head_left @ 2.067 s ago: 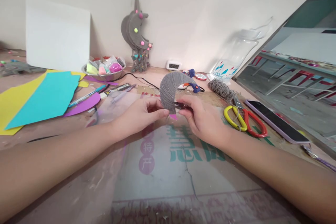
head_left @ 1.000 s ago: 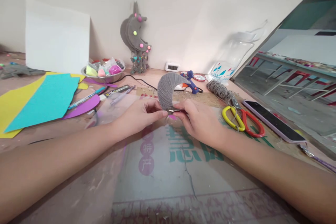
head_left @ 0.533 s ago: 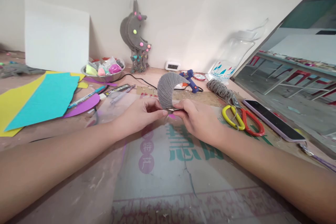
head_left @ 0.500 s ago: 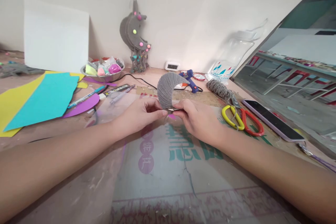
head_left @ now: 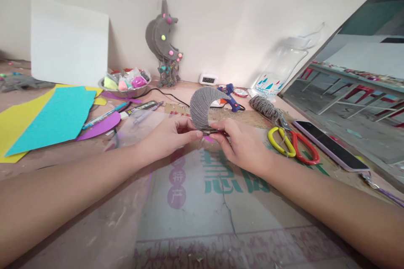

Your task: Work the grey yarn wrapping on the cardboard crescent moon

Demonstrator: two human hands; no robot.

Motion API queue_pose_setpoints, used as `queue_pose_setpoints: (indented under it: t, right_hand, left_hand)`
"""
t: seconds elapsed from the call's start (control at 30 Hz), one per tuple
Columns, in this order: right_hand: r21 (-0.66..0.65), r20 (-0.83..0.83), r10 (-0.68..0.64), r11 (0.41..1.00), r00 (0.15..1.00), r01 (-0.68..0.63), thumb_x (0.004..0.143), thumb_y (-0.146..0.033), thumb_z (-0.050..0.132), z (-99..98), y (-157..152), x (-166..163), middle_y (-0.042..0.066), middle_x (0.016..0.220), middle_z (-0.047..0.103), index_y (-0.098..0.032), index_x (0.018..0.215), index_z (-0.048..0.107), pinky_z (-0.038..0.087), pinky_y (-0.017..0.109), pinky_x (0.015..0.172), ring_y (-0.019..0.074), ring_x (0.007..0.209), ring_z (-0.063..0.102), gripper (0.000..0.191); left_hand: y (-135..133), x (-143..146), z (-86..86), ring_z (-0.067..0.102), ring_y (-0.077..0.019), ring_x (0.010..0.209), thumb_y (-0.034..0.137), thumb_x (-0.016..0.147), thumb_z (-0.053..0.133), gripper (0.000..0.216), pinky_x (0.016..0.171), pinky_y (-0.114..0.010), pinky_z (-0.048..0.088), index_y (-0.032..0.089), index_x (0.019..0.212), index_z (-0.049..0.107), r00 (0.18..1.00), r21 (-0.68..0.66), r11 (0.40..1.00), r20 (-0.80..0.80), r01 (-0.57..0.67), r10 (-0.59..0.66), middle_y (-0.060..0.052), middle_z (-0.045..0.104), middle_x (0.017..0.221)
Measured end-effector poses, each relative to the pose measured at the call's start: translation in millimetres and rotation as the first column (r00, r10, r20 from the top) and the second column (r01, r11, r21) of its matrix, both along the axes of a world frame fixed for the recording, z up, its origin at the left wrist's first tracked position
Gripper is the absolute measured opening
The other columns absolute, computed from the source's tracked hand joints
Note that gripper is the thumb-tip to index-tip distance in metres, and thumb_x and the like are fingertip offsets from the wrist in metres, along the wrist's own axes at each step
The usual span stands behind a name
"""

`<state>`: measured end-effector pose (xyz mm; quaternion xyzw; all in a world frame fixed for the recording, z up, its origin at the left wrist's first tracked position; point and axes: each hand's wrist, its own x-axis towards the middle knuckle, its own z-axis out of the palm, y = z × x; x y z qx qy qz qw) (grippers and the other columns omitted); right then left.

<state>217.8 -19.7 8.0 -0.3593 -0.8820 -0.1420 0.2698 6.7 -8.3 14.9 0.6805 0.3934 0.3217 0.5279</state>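
Observation:
A crescent moon shape wound with grey yarn (head_left: 202, 107) stands upright between my hands, above the board on the table. My left hand (head_left: 178, 132) pinches its lower end between thumb and fingers. From the other side my right hand (head_left: 232, 136) closes its thumb and fingertips on the lower tip, where some dark unwrapped material shows. The exact grip there is partly hidden by my fingers. Behind the crescent lies a blue glue gun (head_left: 232, 98).
Scissors (head_left: 293, 145), a grey yarn bundle (head_left: 267, 107) and a phone (head_left: 330, 145) lie right. A clear jug (head_left: 280, 69) stands behind. Coloured sheets (head_left: 50, 117) and a bowl of clay (head_left: 126, 90) are left. A decorated moon (head_left: 160, 42) hangs at the wall.
Both hands still hold the crescent in nearly the same place. The fingers of my right hand have shifted slightly at its lower tip. The whole view has drifted a little.

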Motion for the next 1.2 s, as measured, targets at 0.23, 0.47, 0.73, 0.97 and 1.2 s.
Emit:
queue_pose_setpoints:
  t: [0.23, 0.47, 0.73, 0.97, 1.2]
  right_hand:
    - [-0.026, 0.008, -0.013, 1.0, 1.0, 0.013, 0.093, -0.024, 0.045, -0.2, 0.7, -2.0, 0.007, 0.091, 0.068, -0.016, 0.104, 0.054, 0.046, 0.029, 0.066, 0.0192, 0.08, 0.064, 0.016]
    - [0.03, 0.064, -0.006, 1.0, 0.998, 0.004, 0.093, -0.026, 0.044, 0.0, 1.7, -0.6, 0.008, 0.091, 0.068, -0.015, 0.103, 0.054, 0.045, 0.029, 0.067, 0.0198, 0.081, 0.063, 0.017]
    - [0.029, 0.092, 0.008, 1.0, 0.996, -0.011, 0.094, -0.025, 0.043, -1.2, 4.5, 0.9, 0.008, 0.091, 0.068, -0.016, 0.099, 0.055, 0.045, 0.029, 0.069, 0.0195, 0.081, 0.063, 0.016]
    - [0.024, 0.032, 0.014, 1.0, 0.999, -0.015, 0.095, -0.026, 0.043, -2.8, 5.3, 1.3, 0.008, 0.088, 0.068, -0.015, 0.099, 0.055, 0.045, 0.029, 0.065, 0.0188, 0.077, 0.064, 0.017]
    - [-0.002, -0.018, -0.009, 1.0, 1.0, 0.009, 0.093, -0.026, 0.045, -2.0, 2.8, 1.1, 0.008, 0.092, 0.069, -0.016, 0.101, 0.054, 0.047, 0.03, 0.067, 0.0196, 0.08, 0.065, 0.016]
  left_hand:
    - [0.8, -0.5, -0.6, 0.046, -0.0096, 0.059, 0.035, 0.078, 0.063, 0.022, 0.053, -0.022, 0.034, 0.015, 0.069, 0.058, 0.996, 0.093, 0.996, -0.086, -0.013, 0.021, 0.003, 0.052, 0.064]
    - [2.6, -1.3, -3.7, 0.047, -0.0093, 0.06, 0.033, 0.078, 0.063, 0.021, 0.056, -0.022, 0.037, 0.014, 0.069, 0.058, 0.999, 0.085, 0.996, -0.047, 0.008, -0.004, 0.003, 0.054, 0.065]
    - [3.8, -1.8, -3.4, 0.048, -0.0097, 0.063, 0.031, 0.077, 0.063, 0.02, 0.058, -0.022, 0.037, 0.015, 0.067, 0.056, 0.999, 0.092, 0.995, -0.031, 0.028, -0.025, 0.003, 0.054, 0.067]
    - [1.1, 0.0, 0.2, 0.046, -0.0085, 0.058, 0.03, 0.078, 0.062, 0.02, 0.054, -0.022, 0.035, 0.015, 0.066, 0.055, 0.998, 0.064, 0.998, -0.054, 0.016, -0.013, 0.004, 0.051, 0.063]
    - [2.5, -0.7, -1.0, 0.045, -0.008, 0.058, 0.032, 0.079, 0.061, 0.02, 0.052, -0.02, 0.034, 0.015, 0.07, 0.055, 0.999, 0.043, 0.999, -0.037, 0.016, -0.014, 0.004, 0.05, 0.064]
